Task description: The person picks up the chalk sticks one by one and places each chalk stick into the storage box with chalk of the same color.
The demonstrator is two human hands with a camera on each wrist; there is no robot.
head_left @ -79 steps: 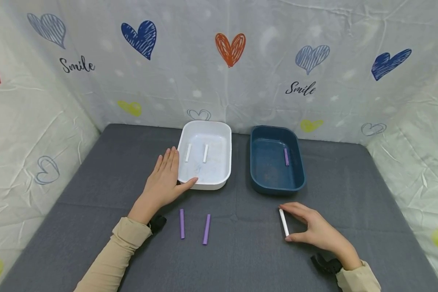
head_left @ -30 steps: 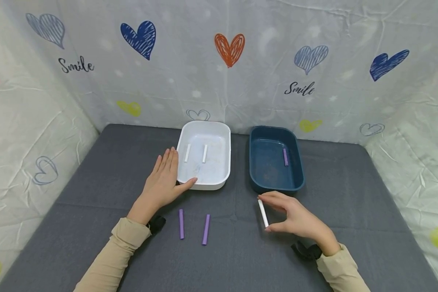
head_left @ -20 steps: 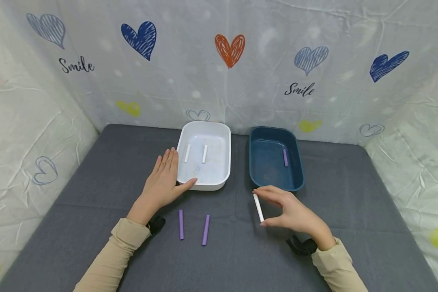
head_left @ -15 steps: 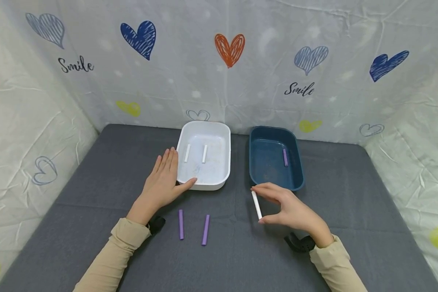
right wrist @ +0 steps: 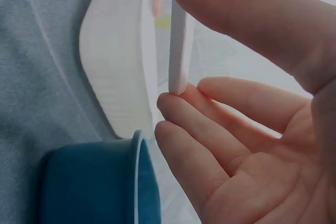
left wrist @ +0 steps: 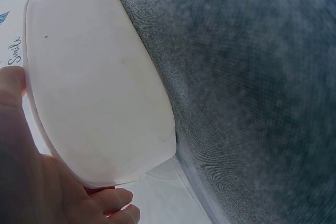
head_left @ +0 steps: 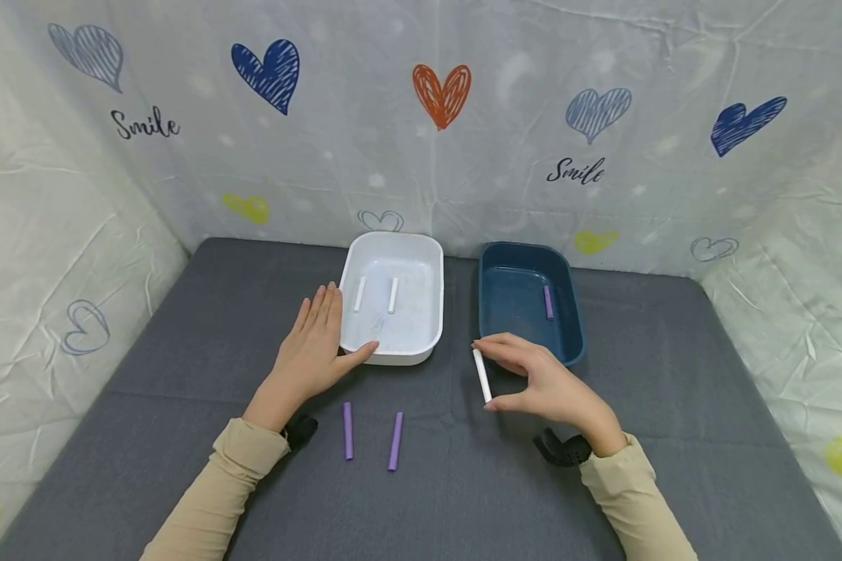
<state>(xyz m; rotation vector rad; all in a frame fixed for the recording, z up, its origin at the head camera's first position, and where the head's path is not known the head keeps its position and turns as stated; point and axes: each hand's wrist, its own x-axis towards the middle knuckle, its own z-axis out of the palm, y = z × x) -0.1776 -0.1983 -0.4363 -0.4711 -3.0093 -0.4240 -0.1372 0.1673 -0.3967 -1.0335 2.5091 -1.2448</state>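
Head view: right hand carried white chalk leftward.

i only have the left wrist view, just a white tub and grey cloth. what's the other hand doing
Observer: The right hand pinches a white stick by its ends, between thumb and fingers, above the mat between the two tubs.
Operator: anything inside the white tub
Observer: Two white sticks lie side by side in the white tub.
Operator: and that blue thing at my top edge
Observer: It is a blue tub with one purple stick inside.
Operator: anything loose on the mat
Observer: Two purple sticks lie near the left hand, which rests against the white tub.
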